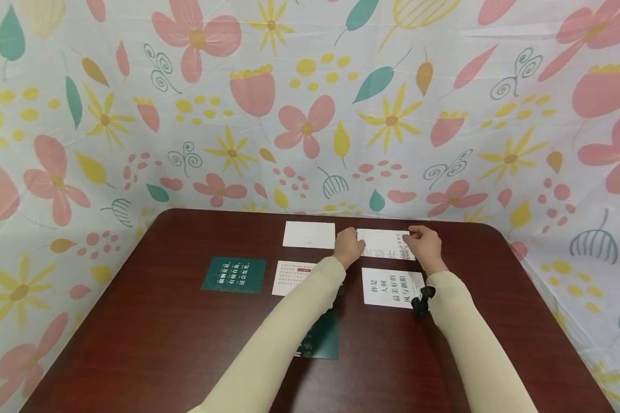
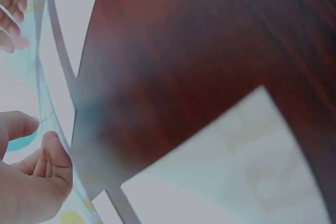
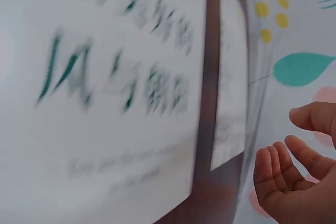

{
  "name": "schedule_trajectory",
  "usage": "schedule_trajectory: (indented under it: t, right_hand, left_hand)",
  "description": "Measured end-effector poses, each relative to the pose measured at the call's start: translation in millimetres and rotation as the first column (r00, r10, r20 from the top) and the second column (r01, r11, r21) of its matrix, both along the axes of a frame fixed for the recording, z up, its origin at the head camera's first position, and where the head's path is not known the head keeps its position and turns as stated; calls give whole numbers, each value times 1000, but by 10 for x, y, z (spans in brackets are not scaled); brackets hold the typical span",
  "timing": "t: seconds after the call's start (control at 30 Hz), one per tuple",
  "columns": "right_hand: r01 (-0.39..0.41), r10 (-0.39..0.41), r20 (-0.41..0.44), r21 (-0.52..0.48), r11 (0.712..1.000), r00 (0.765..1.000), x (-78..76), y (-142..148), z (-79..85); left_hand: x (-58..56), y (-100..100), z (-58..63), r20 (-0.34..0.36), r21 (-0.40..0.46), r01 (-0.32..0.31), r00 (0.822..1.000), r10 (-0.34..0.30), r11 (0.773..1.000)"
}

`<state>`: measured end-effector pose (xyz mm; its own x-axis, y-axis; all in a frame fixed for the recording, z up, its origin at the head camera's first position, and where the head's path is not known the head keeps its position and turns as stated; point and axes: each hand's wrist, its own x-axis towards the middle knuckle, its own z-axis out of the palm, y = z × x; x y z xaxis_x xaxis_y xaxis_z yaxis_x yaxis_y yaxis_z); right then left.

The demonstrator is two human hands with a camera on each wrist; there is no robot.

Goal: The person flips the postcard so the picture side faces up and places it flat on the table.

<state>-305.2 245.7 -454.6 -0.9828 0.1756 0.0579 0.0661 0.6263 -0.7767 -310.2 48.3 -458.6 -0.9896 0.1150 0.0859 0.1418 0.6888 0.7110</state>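
Note:
A white card (image 1: 384, 244) with faint writing lies flat at the back of the table. At its left end is my left hand (image 1: 348, 246), and at its right end my right hand (image 1: 426, 246). In the left wrist view, a gap shows between the thumb and loosely bent fingers of my left hand (image 2: 37, 174), close to a card's edge (image 2: 60, 82). My right hand (image 3: 299, 166) also has thumb and index finger apart in the right wrist view, beside a card (image 3: 231, 77). Nearer me lies a white card with large dark characters (image 1: 392, 287).
A blank white card (image 1: 309, 234) lies at the back, left of my left hand. A green card (image 1: 234, 274) and a card with a red grid (image 1: 289, 277) lie further left. My left sleeve partly covers another green card (image 1: 322, 338). Floral cloth (image 1: 305, 126) hangs behind the table (image 1: 150, 338).

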Motion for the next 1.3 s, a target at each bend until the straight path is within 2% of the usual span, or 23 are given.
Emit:
schedule_trajectory:
  t: [0.1, 0.27, 0.4, 0.6, 0.7, 0.8, 0.93, 1.17, 1.3]
  right_hand:
    - [-4, 2, -18, -75, 997, 1000, -9, -64, 61]
    - [-46, 42, -26, -144, 989, 999, -23, -195, 125]
    - [-73, 68, -38, -171, 983, 997, -40, -309, 164]
    - [-100, 87, -58, -267, 959, 994, -68, -482, 231]
    - [-112, 95, -73, -279, 954, 993, -89, -590, 224]
    - [-142, 125, -73, -322, 936, 990, -101, -697, 204]
    - [-181, 182, -33, -377, 908, 983, -106, -830, 169]
    - [-221, 259, 41, -404, 888, 965, -106, -1060, 119]
    - [-204, 290, 109, -484, 851, 951, -101, -1162, 96]
  left_hand:
    - [-29, -55, 24, 0, 10, 38, 999, -38, 999]
    - [-34, -179, 98, -23, 26, 55, 998, -55, 998]
    - [-18, -296, 155, -30, 59, 51, 998, -49, 997]
    - [-14, -437, 240, -6, 110, 27, 1000, -26, 994]
    - [-25, -513, 259, -4, 138, 14, 1000, -13, 990]
    - [-37, -610, 271, 0, 188, 1, 1000, -1, 982]
    - [-39, -752, 271, 16, 240, -33, 999, 30, 970]
    - [-42, -981, 234, 38, 279, -108, 994, 102, 954]
    - [-43, -1082, 215, 56, 294, -144, 989, 134, 945]
